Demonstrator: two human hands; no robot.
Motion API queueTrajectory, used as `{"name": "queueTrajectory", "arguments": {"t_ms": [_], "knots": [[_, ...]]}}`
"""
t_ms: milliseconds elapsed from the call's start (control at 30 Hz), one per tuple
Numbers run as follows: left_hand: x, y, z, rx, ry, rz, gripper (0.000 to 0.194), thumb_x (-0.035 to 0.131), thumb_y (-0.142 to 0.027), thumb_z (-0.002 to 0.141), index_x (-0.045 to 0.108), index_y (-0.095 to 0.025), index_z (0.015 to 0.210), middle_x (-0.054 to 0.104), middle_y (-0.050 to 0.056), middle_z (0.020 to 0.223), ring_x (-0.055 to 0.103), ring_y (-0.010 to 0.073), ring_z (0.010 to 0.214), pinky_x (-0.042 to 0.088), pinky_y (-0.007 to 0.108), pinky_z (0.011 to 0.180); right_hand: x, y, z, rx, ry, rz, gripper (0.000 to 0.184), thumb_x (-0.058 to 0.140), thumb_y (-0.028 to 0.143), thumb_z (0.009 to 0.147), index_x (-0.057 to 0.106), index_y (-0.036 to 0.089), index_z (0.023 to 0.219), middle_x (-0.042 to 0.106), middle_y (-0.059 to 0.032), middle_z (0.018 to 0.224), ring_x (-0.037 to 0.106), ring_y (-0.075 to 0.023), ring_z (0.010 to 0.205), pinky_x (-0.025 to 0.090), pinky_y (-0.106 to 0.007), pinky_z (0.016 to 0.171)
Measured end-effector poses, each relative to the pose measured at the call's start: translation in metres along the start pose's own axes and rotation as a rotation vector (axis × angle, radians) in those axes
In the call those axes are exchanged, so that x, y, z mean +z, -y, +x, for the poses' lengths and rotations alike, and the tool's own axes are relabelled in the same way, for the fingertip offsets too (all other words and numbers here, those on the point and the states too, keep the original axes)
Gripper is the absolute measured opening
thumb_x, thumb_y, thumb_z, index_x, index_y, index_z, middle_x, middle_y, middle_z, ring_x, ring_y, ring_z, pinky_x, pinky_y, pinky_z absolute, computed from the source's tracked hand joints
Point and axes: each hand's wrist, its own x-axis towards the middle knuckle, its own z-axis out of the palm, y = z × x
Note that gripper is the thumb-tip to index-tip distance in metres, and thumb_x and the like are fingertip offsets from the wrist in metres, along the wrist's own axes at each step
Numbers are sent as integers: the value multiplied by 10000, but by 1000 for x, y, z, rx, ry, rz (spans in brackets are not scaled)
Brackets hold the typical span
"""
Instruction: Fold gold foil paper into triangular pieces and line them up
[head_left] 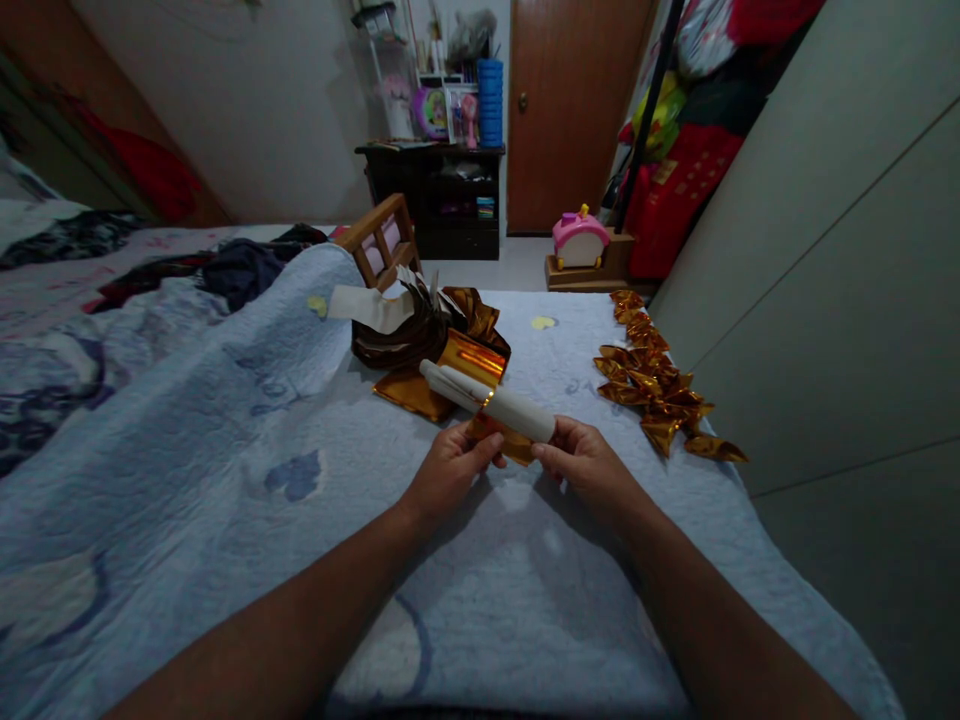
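The paper sheet (523, 412) — gold and off-white — is curled into a slanting roll, a gold flap showing along its lower edge, on the near side of the paper stack (397, 342).

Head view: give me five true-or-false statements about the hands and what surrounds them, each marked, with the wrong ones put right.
1. The left hand and the right hand both hold the gold-and-white paper. True.
2. The folded gold pieces lie to the left of both hands. False: the folded gold pieces lie to the right.
3. A foil pile lies beyond the left hand. True.
4. The cover under the hands is red. False: the cover is light blue.
5. The door at the back is brown. True.
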Motion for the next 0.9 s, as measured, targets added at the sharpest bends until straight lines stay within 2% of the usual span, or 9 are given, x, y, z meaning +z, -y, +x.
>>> {"name": "queueTrajectory", "arguments": {"t_ms": [167, 300, 467, 667, 900], "knots": [[-1, 2, 0, 9, -15, -10, 279, 759, -420, 795, 715, -150, 842, 655, 21, 723, 542, 130, 647, 439, 260, 643, -5, -8, 2, 27, -62, -21, 295, 742, 421, 733, 610, 192, 865, 580, 20, 677, 451, -102, 545, 349, -238, 499], [0, 2, 0, 37, 38, -14, 282, 779, -417, 789, 741, -139, 820, 640, 15, 677, 545, 136, 642, 443, 264, 650, -6, -12, 2, 41, -58, -14, 353, 757, 422, 726, 586, 202, 943, 594, 24, 721, 456, -99, 534, 340, -228, 466], [1, 4, 1, 26, 107, -75, 319, 765, -426, 823, 766, -132, 948, 734, 67, 845, 650, 195, 794, 505, 325, 809, -4, -10, 0, 46, 12, -36, 288, 731, 378, 727, 600, 189, 902, 573, 27, 725, 448, -95, 543, 333, -229, 470], [-1, 9, 1, 29, 97, -59, 362, 776, -435, 819, 759, -127, 1008, 758, 84, 931, 670, 199, 823, 514, 320, 812, -2, -12, 1, 18, 21, -17, 333, 734, 357, 721, 587, 193, 971, 613, 5, 805, 499, -112, 601, 356, -236, 502], [1, 6, 1, 41, 111, -38, 317, 773, -398, 823, 743, -134, 995, 760, 81, 963, 682, 204, 888, 511, 310, 839, -1, -14, 1, 16, 24, -82, 164, 677, 289, 730, 590, 198, 836, 555, 27, 706, 454, -107, 577, 349, -246, 513]]}}
